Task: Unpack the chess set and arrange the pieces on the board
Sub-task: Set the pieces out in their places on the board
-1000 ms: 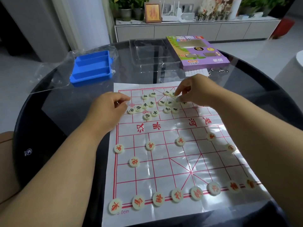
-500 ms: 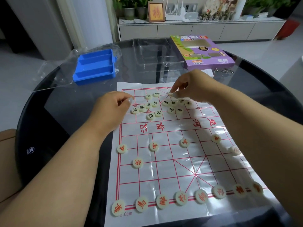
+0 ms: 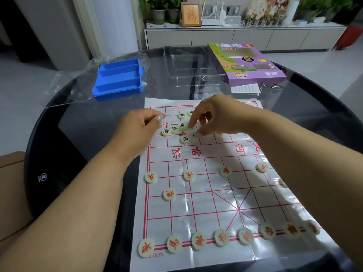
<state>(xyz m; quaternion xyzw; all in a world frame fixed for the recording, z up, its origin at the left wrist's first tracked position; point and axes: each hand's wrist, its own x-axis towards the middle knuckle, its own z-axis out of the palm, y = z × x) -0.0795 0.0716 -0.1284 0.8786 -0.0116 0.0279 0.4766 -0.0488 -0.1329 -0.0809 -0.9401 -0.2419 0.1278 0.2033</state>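
The black-marked pieces (image 3: 183, 127) lie bunched on the far half of the board (image 3: 216, 203), unsorted. The right hand (image 3: 218, 116) reaches into the cluster, fingers curled; its grip cannot be told. The left hand (image 3: 137, 130) rests curled beside the cluster. Risk: knuckles scatter neighbouring pieces, or the thin board shifts.

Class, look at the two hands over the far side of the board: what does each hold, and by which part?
The right hand pinches a black-marked piece by its rim. Whether the curled left hand holds anything cannot be told.
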